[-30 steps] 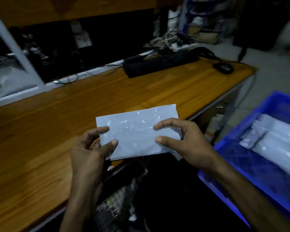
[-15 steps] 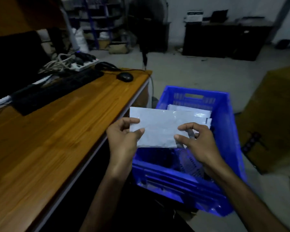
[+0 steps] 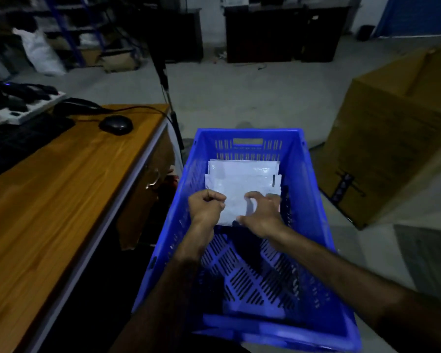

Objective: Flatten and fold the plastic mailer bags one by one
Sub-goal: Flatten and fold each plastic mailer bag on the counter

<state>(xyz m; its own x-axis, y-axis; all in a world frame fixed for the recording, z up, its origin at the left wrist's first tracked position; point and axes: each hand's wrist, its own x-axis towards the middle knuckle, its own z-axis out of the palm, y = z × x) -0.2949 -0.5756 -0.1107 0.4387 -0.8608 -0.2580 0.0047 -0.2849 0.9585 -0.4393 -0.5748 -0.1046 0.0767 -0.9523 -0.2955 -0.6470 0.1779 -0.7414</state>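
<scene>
Both hands down inside blue crate [image 3: 313, 212]. Left hand [image 3: 206, 207] curled, grip pinched on left edge of folded mailer [image 3: 233, 208]. Right hand [image 3: 261, 212] spread over mailer's right side, fingers arched, thumb at near edge, grip open. Mailer laid on stack [image 3: 242, 174] of folded mailers at crate's far end. Worktop [image 3: 61, 187] left of crate, mouse [image 3: 115, 124] on it. Cardboard box [image 3: 392, 138] to right.

Long orange-brown wooden desk [image 3: 61, 189]: black oval mouse [image 3: 115, 124], black keyboard [image 3: 18, 141], white power strip [image 3: 27, 108] on it; brown cardboard box [image 3: 392, 138] well right.
</scene>
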